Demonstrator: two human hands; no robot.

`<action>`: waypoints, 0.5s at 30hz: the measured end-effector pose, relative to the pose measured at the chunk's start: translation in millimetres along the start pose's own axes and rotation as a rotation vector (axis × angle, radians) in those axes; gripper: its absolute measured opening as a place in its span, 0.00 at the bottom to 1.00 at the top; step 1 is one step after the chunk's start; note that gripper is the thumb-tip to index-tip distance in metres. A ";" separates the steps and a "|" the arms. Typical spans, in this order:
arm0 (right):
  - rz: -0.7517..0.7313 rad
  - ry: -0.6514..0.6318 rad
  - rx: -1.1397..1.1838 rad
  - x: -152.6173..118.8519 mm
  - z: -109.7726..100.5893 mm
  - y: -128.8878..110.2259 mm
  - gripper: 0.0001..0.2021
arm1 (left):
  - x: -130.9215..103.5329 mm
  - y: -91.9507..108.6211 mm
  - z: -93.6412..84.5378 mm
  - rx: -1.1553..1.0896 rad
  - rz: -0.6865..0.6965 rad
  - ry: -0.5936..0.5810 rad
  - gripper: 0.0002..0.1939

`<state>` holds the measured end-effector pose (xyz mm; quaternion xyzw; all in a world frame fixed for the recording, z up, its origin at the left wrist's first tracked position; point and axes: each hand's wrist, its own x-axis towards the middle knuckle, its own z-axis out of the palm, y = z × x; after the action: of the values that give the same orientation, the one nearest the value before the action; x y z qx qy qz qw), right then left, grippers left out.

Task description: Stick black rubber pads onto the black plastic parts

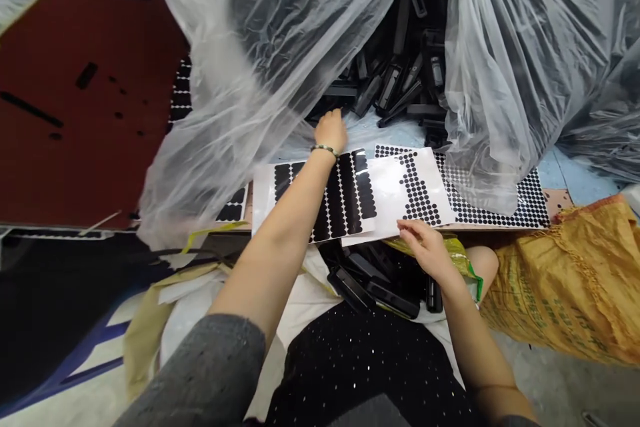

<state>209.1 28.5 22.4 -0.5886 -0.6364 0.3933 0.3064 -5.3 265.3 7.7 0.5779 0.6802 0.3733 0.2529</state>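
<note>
My left hand (331, 131) reaches forward to the near edge of a pile of black plastic parts (395, 83). Its fingers are curled, and whatever they grip is hidden. Under that forearm lies a white sheet of black oblong stickers (345, 190). My right hand (427, 250) is at the front edge of a white sheet with round black stickers (420, 193), part of which is bare backing. Thumb and fingertips are drawn together there; anything between them is too small to name. More black plastic parts (373, 283) lie in a bag at my lap.
Large clear plastic bags (525, 60) hang over the pile on both sides. Another dotted sheet (505, 203) lies to the right. At the left stands a dark red board (90, 100). A yellow woven sack (575, 287) is on the right.
</note>
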 end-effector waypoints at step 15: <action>0.183 0.039 -0.449 121.2 5.9 1.6 0.05 | -141.8 7.6 -36.8 -1.164 -0.620 -0.241 0.09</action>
<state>190.5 147.6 9.3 -0.7046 -0.6457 0.2569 0.1432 -0.3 119.5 23.2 0.1628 0.4693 0.5222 0.6932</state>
